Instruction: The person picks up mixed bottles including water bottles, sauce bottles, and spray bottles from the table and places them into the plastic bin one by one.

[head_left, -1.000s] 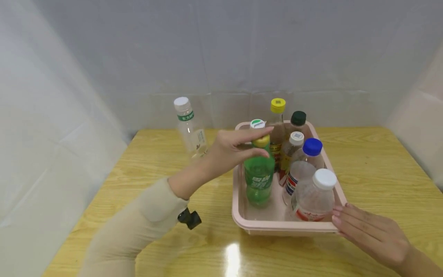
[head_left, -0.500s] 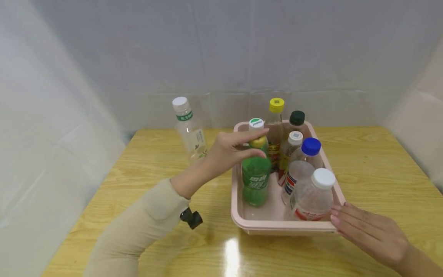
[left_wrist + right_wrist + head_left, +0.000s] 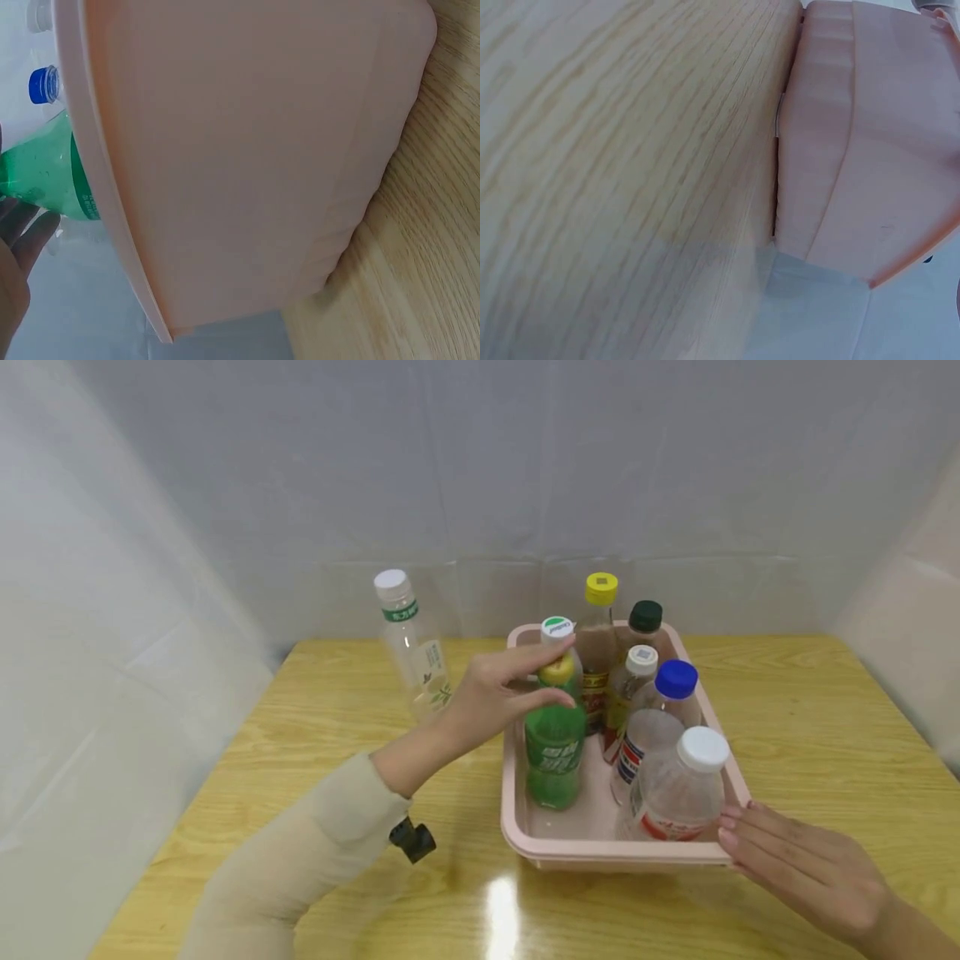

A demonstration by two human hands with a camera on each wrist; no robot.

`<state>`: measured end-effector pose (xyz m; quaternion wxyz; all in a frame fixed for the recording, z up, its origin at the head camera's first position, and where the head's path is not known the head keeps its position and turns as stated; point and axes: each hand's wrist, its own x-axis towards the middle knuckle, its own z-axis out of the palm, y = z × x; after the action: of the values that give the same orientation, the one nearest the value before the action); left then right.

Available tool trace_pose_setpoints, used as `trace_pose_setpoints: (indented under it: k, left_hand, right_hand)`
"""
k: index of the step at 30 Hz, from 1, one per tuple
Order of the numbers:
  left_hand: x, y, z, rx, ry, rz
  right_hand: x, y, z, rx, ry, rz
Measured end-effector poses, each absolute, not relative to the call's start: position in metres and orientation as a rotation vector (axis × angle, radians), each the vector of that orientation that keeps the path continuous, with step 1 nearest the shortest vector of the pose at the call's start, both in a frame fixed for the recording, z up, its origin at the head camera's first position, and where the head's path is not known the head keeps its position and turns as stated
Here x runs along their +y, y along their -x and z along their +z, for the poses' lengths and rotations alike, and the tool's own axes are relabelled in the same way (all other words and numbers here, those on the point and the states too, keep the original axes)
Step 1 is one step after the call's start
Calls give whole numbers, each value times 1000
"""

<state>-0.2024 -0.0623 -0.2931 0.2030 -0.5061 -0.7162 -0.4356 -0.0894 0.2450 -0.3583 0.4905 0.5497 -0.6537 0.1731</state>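
In the head view, my left hand (image 3: 491, 693) reaches over a pink plastic tub (image 3: 600, 850) from the left. Its thumb and fingers are round the neck of a green plastic soda bottle (image 3: 555, 747) with a yellow cap, which stands upright inside near the tub's left wall. The left wrist view shows fingers (image 3: 34, 236) beside that bottle's shoulder, above the rim. My right hand (image 3: 813, 868) lies with straight fingers against the tub's front right corner. In the right wrist view the tub wall (image 3: 900, 150) fills the right side, with little of the hand showing.
Several capped bottles stand in the tub, among them a yellow-capped bottle (image 3: 596, 643), a blue-capped bottle (image 3: 656, 735) and a white-capped bottle (image 3: 682, 793). Outside, behind my left arm, a clear bottle (image 3: 416, 652) stands on the wooden table (image 3: 315, 735). White sheeting (image 3: 480, 485) hangs behind.
The green bottle and my left hand have shifted slightly left inside the tub. My right hand stays at the tub's corner.
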Motion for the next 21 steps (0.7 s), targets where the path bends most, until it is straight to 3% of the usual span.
trace_pose_setpoints:
  k: [21]
  left_hand:
    - [-83,208,-282,-1913,1391,-1194]
  right_hand:
    - [244,92,-365,-1523,-1331,506]
